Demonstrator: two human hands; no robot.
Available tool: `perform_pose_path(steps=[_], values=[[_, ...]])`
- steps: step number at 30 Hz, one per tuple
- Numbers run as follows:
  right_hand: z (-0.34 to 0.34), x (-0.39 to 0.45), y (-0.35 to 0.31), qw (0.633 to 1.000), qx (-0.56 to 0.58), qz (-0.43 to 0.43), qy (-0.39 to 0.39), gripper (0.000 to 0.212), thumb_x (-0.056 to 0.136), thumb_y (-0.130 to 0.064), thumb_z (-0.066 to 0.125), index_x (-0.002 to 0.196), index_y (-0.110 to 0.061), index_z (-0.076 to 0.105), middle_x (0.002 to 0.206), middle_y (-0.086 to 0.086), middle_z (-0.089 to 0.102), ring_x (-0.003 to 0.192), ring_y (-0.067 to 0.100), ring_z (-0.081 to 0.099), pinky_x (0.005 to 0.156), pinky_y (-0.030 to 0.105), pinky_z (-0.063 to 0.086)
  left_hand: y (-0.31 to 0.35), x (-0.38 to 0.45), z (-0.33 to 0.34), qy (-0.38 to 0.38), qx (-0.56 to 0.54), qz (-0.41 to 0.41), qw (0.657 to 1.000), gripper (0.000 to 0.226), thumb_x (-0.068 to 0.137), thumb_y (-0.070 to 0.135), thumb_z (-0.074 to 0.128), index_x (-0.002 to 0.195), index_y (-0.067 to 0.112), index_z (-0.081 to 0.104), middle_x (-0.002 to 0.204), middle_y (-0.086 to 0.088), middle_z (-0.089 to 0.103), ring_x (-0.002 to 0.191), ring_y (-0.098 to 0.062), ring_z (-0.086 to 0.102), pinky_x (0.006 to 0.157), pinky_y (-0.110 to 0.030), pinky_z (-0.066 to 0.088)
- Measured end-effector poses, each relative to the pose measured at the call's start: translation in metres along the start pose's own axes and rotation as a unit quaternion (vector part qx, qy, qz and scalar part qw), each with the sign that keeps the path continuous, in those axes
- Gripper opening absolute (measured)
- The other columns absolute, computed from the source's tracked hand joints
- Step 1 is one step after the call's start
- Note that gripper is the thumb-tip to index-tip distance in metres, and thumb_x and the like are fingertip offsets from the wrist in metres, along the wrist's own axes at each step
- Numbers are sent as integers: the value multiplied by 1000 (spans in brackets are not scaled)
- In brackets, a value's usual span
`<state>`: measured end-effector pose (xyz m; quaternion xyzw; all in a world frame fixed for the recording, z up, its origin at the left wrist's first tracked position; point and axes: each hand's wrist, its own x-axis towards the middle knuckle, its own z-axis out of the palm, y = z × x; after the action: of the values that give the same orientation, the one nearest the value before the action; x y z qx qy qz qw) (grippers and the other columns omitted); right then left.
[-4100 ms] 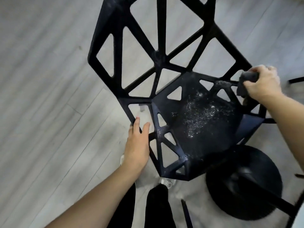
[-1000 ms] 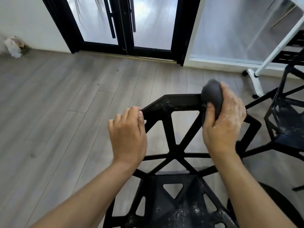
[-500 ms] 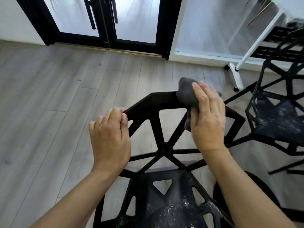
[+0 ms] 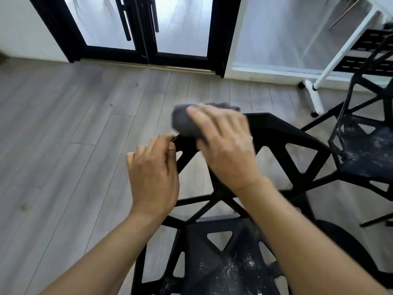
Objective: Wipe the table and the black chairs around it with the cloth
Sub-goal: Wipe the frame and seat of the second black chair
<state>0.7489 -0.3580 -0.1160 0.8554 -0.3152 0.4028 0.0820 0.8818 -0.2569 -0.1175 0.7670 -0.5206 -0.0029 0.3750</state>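
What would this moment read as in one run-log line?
step: wiping chair top rail | right hand: presses cloth on rail | left hand: grips rail corner | seat: white specks

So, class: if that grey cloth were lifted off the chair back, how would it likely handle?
The grey cloth is bunched under the right hand, so probably floppy. It drapes over the chair top rail, likely light. Its fuzzy surface suggests grip, not slip.
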Motion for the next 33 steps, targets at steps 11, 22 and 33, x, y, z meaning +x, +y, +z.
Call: perform_pose_path(steps=[11,22,33], values=[[-24,-10,60,963,29,255,87,34,100,-24,49,125,-3,54,111,14,58,103,27,54,93,37,43,-15,-11,-6,-34,-55,33,997,26,108,21,33,118,27,56,93,14,59,84,-7,48,81,-22,34],[-5,-29,51,969,37,188,156,35,102,-19,49,133,-6,53,122,13,60,116,30,53,108,46,39,-51,-43,31,114,-231,-37,966,28,105,41,26,97,22,46,80,10,63,74,-10,65,64,-27,54],[76,-41,-59,982,40,-106,152,48,96,-15,62,143,-11,53,149,13,51,139,31,45,117,49,35,-73,-49,46,189,-337,85,918,46,97,39,22,117,17,58,83,9,66,72,-14,65,63,-41,52]])
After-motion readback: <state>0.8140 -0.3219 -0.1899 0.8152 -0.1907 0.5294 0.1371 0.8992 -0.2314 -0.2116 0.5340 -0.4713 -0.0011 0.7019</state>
